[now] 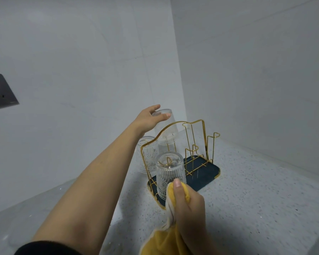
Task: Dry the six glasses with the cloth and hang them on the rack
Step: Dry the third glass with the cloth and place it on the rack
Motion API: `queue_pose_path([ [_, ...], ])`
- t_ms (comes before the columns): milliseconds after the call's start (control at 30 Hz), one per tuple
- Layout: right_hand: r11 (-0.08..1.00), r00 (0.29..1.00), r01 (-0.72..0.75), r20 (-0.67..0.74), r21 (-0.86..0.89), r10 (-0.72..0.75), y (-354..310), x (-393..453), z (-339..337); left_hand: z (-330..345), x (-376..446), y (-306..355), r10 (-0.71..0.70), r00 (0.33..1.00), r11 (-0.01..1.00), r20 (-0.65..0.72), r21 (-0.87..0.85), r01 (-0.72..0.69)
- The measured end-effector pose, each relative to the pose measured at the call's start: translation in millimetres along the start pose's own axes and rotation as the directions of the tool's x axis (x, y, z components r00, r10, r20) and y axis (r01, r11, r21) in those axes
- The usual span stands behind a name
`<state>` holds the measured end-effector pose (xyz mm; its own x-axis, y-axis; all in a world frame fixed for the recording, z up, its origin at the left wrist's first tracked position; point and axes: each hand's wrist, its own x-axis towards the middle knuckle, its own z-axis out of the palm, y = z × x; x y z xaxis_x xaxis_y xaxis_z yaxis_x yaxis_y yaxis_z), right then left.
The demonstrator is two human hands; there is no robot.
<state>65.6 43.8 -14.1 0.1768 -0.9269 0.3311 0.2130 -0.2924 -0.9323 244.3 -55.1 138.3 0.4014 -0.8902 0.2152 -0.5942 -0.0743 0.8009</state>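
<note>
Left hand (147,119) grips an inverted glass (165,128) by its base, mouth down over a rear rack (195,144) peg so it can drain. Right hand (189,205) clutches the yellow cloth (166,238), kept ready. One glass (170,173) hangs in front; another (147,155) stands on the desk (247,199) behind.

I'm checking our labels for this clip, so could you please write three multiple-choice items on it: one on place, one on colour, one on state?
1. Where does the rack stand?
A. on the speckled counter in the wall corner
B. in a sink
C. on a shelf

2. What colour is the cloth?
A. blue
B. yellow
C. red

3. What is the left hand doing?
A. resting flat on the counter
B. holding the cloth
C. holding an upside-down glass at the rack

Answers: A, the walls meet behind it; B, it shows in the right hand; C, the fingers curl round the glass.
</note>
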Motion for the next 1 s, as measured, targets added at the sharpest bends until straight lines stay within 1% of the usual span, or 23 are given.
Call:
queue_pose_path([
  [200,1.000,1.000,0.021,0.012,0.002,-0.021,1.3,0.6,0.6,11.8,-5.8,-18.8,-0.041,0.997,0.990,0.072,0.138,0.031],
  [367,1.000,0.999,0.021,0.027,-0.006,-0.021,4.2,0.7,1.4,14.3,-6.0,-21.4,-0.074,0.987,0.979,0.141,0.200,0.045],
  [600,0.999,0.999,0.038,0.020,-0.012,-0.038,4.5,-0.3,1.8,12.7,-2.2,-23.6,-0.127,0.971,0.933,0.203,0.356,0.048],
  [667,0.999,0.999,0.036,0.022,-0.010,-0.036,4.5,-1.0,1.5,8.4,-2.0,-22.6,-0.154,0.964,0.902,0.218,0.429,0.047],
  [767,0.999,0.999,0.036,0.026,-0.002,-0.036,3.5,-1.5,1.8,-2.3,-7.5,-21.6,-0.259,0.945,0.780,0.201,0.620,0.082],
  [800,0.999,0.999,0.032,0.028,0.001,-0.032,3.2,-1.8,1.9,-5.9,-10.5,-22.3,-0.295,0.934,0.744,0.199,0.661,0.095],
  [833,1.000,0.999,0.026,0.027,0.004,-0.027,2.8,-2.4,1.7,-8.8,-14.1,-23.9,-0.325,0.924,0.731,0.201,0.674,0.111],
  [900,1.000,1.000,0.004,0.027,-0.002,-0.004,1.7,-3.4,1.5,-13.5,-20.2,-26.7,-0.345,0.918,0.747,0.198,0.651,0.140],
  [1000,1.000,0.999,-0.007,0.032,-0.009,0.007,3.5,-3.2,1.4,-14.7,-25.1,-27.2,-0.328,0.928,0.771,0.179,0.618,0.154],
])
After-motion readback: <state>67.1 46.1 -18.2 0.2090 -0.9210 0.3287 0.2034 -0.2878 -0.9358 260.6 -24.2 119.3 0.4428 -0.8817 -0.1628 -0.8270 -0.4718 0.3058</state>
